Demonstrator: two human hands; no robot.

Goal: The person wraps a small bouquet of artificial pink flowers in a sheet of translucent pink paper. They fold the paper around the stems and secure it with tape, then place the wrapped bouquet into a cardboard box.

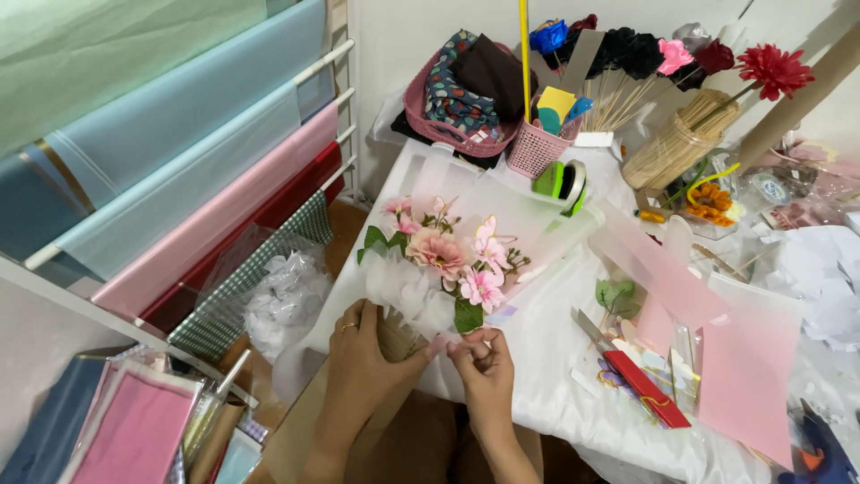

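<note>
Pink basket holds fabric; left hand grips bouquet.

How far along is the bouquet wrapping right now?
Done, by the look of it: the pink flowers are bunched, with white tissue around them. In hand: the left hand grips the stems while the right hand pinches the tissue's lower edge. Probably left: outer wrapping, since pink sheets lie loose on the table and the scissors lie unused.
</note>
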